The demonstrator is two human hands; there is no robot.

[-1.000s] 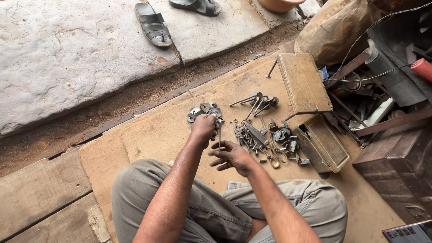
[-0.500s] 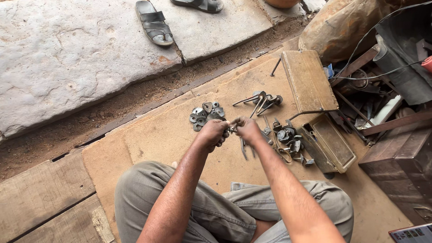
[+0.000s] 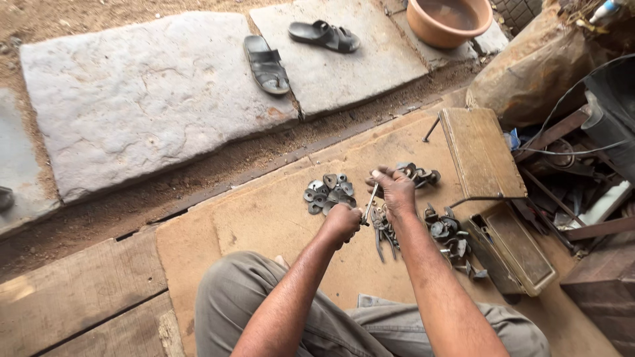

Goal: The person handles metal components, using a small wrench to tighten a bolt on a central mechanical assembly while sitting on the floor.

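Thin metal rod/tool (image 3: 372, 201), slim, greyish, tilted, spans between both hands above the cardboard mat (image 3: 264, 218). Exact type unclear. L hand (image 3: 342, 222) fisted round its lower end, knuckles up, forearm reaching fwd from the knee. R hand (image 3: 395, 190) curled over the upper end, thumb on top. Pile of small metal parts (image 3: 328, 193) just beyond L hand; pliers (image 3: 383, 237) lie below R wrist.

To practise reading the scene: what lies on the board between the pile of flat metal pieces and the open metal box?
In the head view, between the pile of flat metal pieces and open metal box lie both hands on a thin metal tool, pliers and metal parts.
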